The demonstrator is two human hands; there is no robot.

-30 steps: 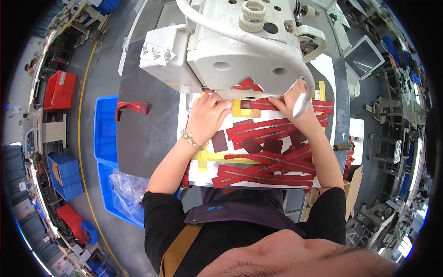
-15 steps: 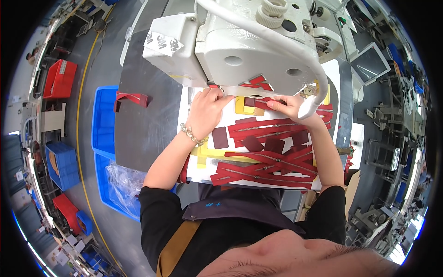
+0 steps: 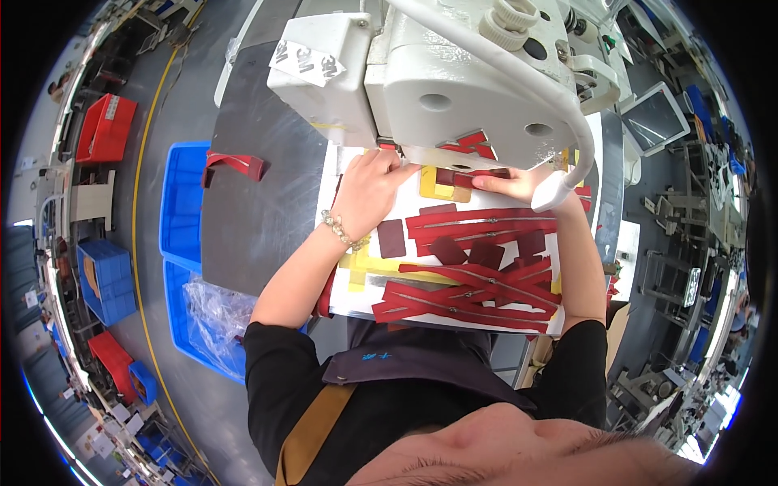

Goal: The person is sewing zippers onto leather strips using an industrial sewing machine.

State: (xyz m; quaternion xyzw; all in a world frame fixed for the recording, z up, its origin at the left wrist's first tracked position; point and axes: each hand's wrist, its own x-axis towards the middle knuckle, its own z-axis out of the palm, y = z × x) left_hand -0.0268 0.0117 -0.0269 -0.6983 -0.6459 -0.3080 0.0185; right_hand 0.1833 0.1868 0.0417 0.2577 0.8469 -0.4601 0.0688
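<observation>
My left hand (image 3: 369,190), a beaded bracelet (image 3: 342,230) at its wrist, rests at the left of a white sewing machine head (image 3: 470,89). Its fingers are bent together at the machine's lower edge, and what they grip is hidden there. To the right, under the head, my right hand (image 3: 519,185) pinches a red zipper strip (image 3: 491,172) with its thumb on top. A small dark red patch (image 3: 445,176) lies by the thumb over a yellow plate (image 3: 438,193). Several red zippers (image 3: 478,223) and dark red square patches (image 3: 391,239) lie on the white work surface in front.
Left of the machine, a folded red zipper piece (image 3: 235,165) lies on the grey tabletop (image 3: 251,235). Blue bins (image 3: 182,202) stand beside it, one with clear plastic wrap (image 3: 215,312). A white cable (image 3: 486,61) arches over the machine. A screen (image 3: 656,117) is at the right.
The view has shifted slightly, so the machine appears farther right. My right thumb now lies closer to the small dark red patch. My left hand keeps nearly the same pose.
</observation>
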